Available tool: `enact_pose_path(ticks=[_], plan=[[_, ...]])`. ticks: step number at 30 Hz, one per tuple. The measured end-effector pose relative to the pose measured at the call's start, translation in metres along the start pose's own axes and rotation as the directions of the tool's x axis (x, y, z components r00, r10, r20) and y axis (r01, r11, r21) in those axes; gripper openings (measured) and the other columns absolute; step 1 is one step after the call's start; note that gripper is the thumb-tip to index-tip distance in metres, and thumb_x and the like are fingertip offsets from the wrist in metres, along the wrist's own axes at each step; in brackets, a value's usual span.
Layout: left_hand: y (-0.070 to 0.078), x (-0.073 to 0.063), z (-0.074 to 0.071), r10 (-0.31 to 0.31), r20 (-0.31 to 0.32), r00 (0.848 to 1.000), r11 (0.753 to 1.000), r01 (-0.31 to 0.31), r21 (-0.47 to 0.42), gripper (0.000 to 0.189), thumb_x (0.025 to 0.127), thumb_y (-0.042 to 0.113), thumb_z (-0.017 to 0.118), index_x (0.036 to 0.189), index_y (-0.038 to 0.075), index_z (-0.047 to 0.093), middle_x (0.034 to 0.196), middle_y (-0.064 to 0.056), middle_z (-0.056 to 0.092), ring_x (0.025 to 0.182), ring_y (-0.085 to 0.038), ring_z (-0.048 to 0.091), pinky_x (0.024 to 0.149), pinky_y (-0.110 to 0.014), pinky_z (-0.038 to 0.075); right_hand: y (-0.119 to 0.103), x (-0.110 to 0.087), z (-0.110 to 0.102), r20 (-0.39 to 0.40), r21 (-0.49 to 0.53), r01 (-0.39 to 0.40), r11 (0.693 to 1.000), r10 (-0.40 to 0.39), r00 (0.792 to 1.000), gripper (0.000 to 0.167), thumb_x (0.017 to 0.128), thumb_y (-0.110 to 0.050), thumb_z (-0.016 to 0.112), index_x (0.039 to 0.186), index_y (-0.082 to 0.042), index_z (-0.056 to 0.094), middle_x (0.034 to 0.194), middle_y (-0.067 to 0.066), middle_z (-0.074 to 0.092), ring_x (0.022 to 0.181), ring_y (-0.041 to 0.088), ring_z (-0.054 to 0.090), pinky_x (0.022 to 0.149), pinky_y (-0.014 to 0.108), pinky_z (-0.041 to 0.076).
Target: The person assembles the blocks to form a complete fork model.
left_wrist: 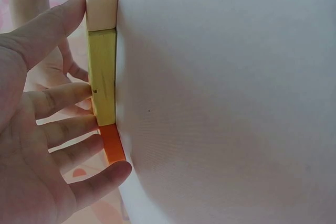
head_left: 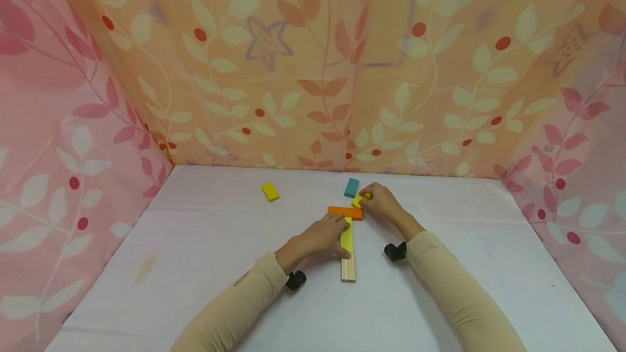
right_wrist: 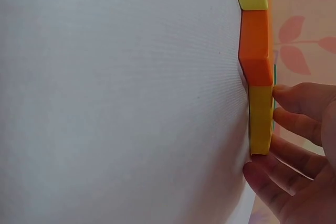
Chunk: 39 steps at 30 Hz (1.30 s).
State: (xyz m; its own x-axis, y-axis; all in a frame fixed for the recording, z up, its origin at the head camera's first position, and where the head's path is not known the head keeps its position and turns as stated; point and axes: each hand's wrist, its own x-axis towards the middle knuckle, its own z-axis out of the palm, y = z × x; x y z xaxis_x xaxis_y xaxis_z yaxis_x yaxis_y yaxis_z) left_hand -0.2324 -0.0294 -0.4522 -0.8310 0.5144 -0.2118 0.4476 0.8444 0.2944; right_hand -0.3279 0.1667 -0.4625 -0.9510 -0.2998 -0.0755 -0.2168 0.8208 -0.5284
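In the head view my left hand (head_left: pixel 320 237) rests over a row of blocks, its fingers fairly straight. Its fingertips touch the pale yellow block (head_left: pixel 346 239), and the thumb lies by the joint with the plain wooden block (head_left: pixel 348 268). An orange block (head_left: pixel 345 212) lies crosswise at the row's far end. My right hand (head_left: pixel 383 203) holds a deeper yellow block (right_wrist: pixel 260 120) by its edges, with fingertips around its top and end. In the right wrist view that block sits right against the orange one. A teal block (head_left: pixel 351 187) lies just behind it.
Another yellow block (head_left: pixel 270 192) lies apart at the back left of the white-covered table (head_left: pixel 205 265). Flowered cloth (head_left: pixel 313 69) hangs at the back and both sides. A black wrist camera (head_left: pixel 395 252) shows beneath the right sleeve, another (head_left: pixel 295 280) beneath the left.
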Motion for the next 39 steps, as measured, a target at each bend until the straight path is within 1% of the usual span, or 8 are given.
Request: enact_pose_path(ticks=[7,15,19,22,27,31,35,39], plan=[[0.0,0.0,0.0,-0.003,0.003,1.0,1.0,0.003,0.003,0.076,0.077,0.052,0.077,0.139,0.015,0.052,0.153,-0.004,0.042,0.14,-0.021,0.037,0.113,-0.04,0.039,0.001,0.001,0.0,0.006,0.004,0.004,1.0,-0.004,1.0,0.031,0.091,-0.016,0.067,0.118,0.0,0.068,0.122,0.021,0.058,0.111,0.035,0.056,0.102,0.048,0.048],[0.0,0.002,0.003,-0.015,0.006,1.0,1.0,0.015,-0.009,0.075,0.077,0.054,0.077,0.137,0.015,0.054,0.145,-0.003,0.049,0.133,-0.021,0.042,0.111,-0.04,0.041,0.0,0.003,-0.006,0.009,-0.017,0.019,1.0,-0.018,1.0,0.033,0.09,-0.019,0.067,0.117,-0.001,0.068,0.124,0.021,0.057,0.112,0.037,0.055,0.103,0.052,0.046],[0.0,0.002,0.003,-0.015,0.002,1.0,1.0,0.015,-0.002,0.076,0.076,0.054,0.077,0.137,0.016,0.055,0.146,-0.004,0.049,0.134,-0.021,0.042,0.111,-0.04,0.041,-0.002,0.006,-0.011,0.005,-0.018,0.031,0.999,-0.031,1.0,0.034,0.09,-0.021,0.067,0.118,-0.002,0.067,0.125,0.021,0.057,0.114,0.038,0.056,0.1,0.052,0.048],[0.0,0.002,0.002,-0.013,0.0,1.0,1.0,0.013,-0.001,0.075,0.076,0.054,0.077,0.137,0.016,0.055,0.146,-0.004,0.048,0.135,-0.021,0.042,0.111,-0.041,0.041,-0.002,0.009,-0.014,0.016,-0.023,0.033,0.999,-0.033,0.999,0.036,0.09,-0.023,0.068,0.12,-0.003,0.066,0.125,0.02,0.057,0.114,0.038,0.056,0.099,0.051,0.049],[-0.001,0.002,0.003,-0.013,0.004,1.0,1.0,0.013,-0.007,0.075,0.077,0.054,0.077,0.137,0.015,0.054,0.147,-0.004,0.047,0.136,-0.021,0.041,0.112,-0.041,0.04,-0.002,0.013,-0.017,0.043,-0.009,0.017,1.0,-0.017,0.999,0.04,0.09,-0.028,0.069,0.122,-0.005,0.065,0.126,0.018,0.056,0.116,0.037,0.054,0.101,0.051,0.048],[-0.001,0.003,0.003,-0.018,0.005,1.0,1.0,0.018,-0.008,0.076,0.077,0.054,0.077,0.138,0.015,0.054,0.147,-0.005,0.048,0.135,-0.022,0.041,0.112,-0.042,0.04,-0.002,0.016,-0.019,0.041,0.011,0.032,0.999,-0.032,0.999,0.041,0.089,-0.028,0.07,0.122,-0.005,0.065,0.126,0.019,0.056,0.118,0.038,0.053,0.102,0.054,0.046],[-0.001,0.003,0.003,-0.02,0.003,1.0,1.0,0.02,-0.012,0.076,0.076,0.053,0.077,0.137,0.015,0.054,0.145,-0.004,0.049,0.133,-0.022,0.043,0.11,-0.042,0.042,-0.002,0.018,-0.019,0.038,0.012,0.051,0.999,-0.051,0.998,0.041,0.089,-0.028,0.069,0.123,-0.005,0.064,0.133,0.02,0.054,0.121,0.039,0.052,0.103,0.055,0.045],[0.0,0.003,0.002,-0.021,-0.002,1.0,1.0,0.021,-0.005,0.075,0.076,0.052,0.078,0.136,0.015,0.054,0.144,-0.003,0.05,0.132,-0.02,0.043,0.109,-0.041,0.043,-0.004,0.022,-0.018,0.044,0.021,0.054,0.998,-0.054,0.998,0.041,0.089,-0.028,0.069,0.124,-0.006,0.064,0.138,0.019,0.051,0.123,0.038,0.051,0.104,0.054,0.044]])
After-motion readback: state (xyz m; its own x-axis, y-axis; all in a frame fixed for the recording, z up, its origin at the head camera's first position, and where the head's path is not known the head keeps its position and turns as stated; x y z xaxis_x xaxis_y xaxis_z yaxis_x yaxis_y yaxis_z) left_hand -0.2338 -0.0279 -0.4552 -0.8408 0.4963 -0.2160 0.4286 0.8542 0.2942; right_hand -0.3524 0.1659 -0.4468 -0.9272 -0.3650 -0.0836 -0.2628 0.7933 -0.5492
